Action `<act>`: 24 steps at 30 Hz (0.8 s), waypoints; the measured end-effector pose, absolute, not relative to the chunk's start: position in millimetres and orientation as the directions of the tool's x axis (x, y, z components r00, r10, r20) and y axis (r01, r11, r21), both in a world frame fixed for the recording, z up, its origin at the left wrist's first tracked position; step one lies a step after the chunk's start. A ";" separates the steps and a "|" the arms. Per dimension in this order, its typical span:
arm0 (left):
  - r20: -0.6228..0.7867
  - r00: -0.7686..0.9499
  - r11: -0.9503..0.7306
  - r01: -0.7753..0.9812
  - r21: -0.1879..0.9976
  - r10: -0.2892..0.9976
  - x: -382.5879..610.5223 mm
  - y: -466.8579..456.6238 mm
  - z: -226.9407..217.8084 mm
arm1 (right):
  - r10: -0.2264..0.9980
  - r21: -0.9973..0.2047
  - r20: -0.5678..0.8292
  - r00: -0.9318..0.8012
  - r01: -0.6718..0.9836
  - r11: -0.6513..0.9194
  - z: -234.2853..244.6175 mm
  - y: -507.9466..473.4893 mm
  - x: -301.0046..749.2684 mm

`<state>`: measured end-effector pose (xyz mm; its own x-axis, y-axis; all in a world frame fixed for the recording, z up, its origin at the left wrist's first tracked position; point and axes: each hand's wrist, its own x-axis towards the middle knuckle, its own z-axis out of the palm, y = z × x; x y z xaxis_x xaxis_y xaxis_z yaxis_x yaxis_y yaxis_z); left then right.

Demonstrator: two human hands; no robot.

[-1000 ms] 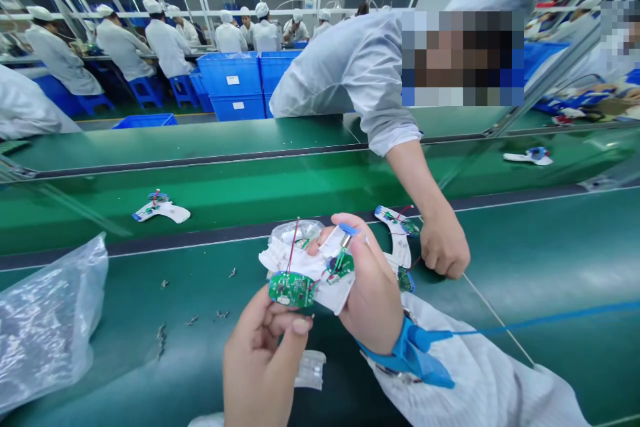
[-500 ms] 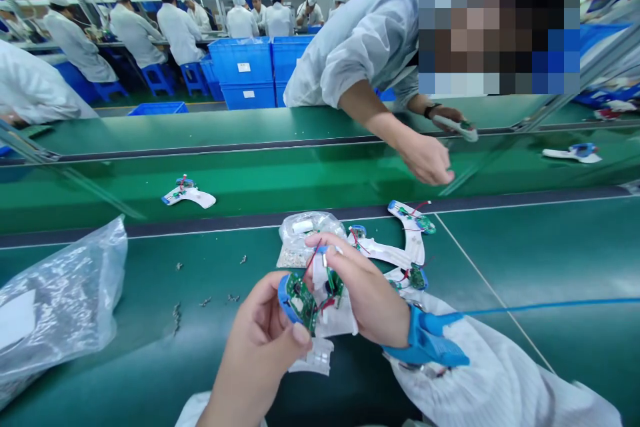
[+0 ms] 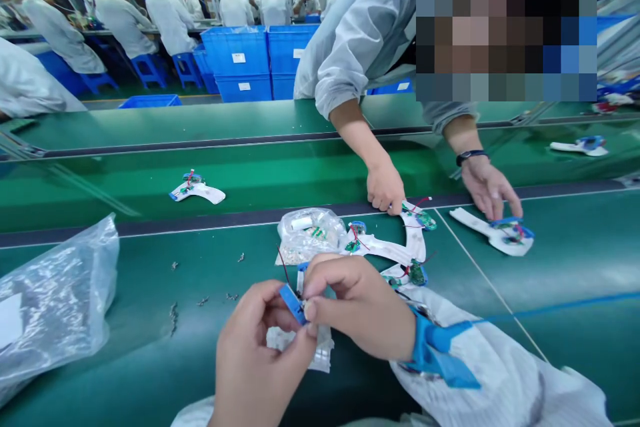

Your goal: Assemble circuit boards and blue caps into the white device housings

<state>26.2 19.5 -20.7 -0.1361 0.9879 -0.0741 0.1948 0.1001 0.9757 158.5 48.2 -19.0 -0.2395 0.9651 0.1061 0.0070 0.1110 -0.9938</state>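
My left hand [image 3: 265,350] holds a small blue plastic part [image 3: 294,303] edge-on between thumb and fingers; its circuit board is mostly turned out of sight. The thumb and index finger of my right hand [image 3: 360,307] pinch at the right edge of this same part, beside my left thumb. A thin red wire [image 3: 283,263] sticks up from behind it. Under my hands, a clear plastic piece [image 3: 323,350] rests on the green bench [image 3: 165,373]. Around my right wrist runs a blue strap [image 3: 437,347] with a cord leading right.
Curved white housings [image 3: 385,250] with boards lie beyond my right hand, beside a bag of small parts [image 3: 310,233]. Screws [image 3: 173,317] and a large plastic bag [image 3: 55,307] lie left. Opposite, a co-worker's hands [image 3: 385,183] touch housings, one being a white handle-shaped housing [image 3: 510,240].
My hands have turned the blue part edge-on, and my right fingers have moved down to its edge. The co-worker has set a white housing on the bench and reached to another.
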 end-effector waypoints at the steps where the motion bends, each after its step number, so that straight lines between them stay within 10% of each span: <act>1: -0.084 -0.128 0.105 0.171 0.980 0.988 24.5 19.9 -22.4 | 0.961 -0.994 0.109 -0.256 -0.052 0.099 -21.5 52.3 161.3; 8: -0.206 0.063 0.215 -0.304 0.928 0.977 10.5 30.4 -46.7 | 0.975 -0.901 0.199 -0.097 0.372 0.221 -22.5 71.0 188.0; 13: -0.226 0.152 0.271 -0.458 0.846 0.962 12.4 34.2 -48.6 | 0.824 -0.853 0.418 -0.382 0.147 0.501 -27.6 57.3 172.7; 24: -0.238 0.119 0.265 -0.514 0.816 0.964 15.5 34.9 -49.9 | 0.945 -0.974 0.192 -0.263 -0.170 0.150 -39.4 58.5 170.2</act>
<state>15.5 34.9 -49.9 0.1185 0.9639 -0.2383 -0.5142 0.2649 0.8158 170.2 58.5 -39.4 -0.2634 0.9453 0.1921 -0.1705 0.1504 -0.9738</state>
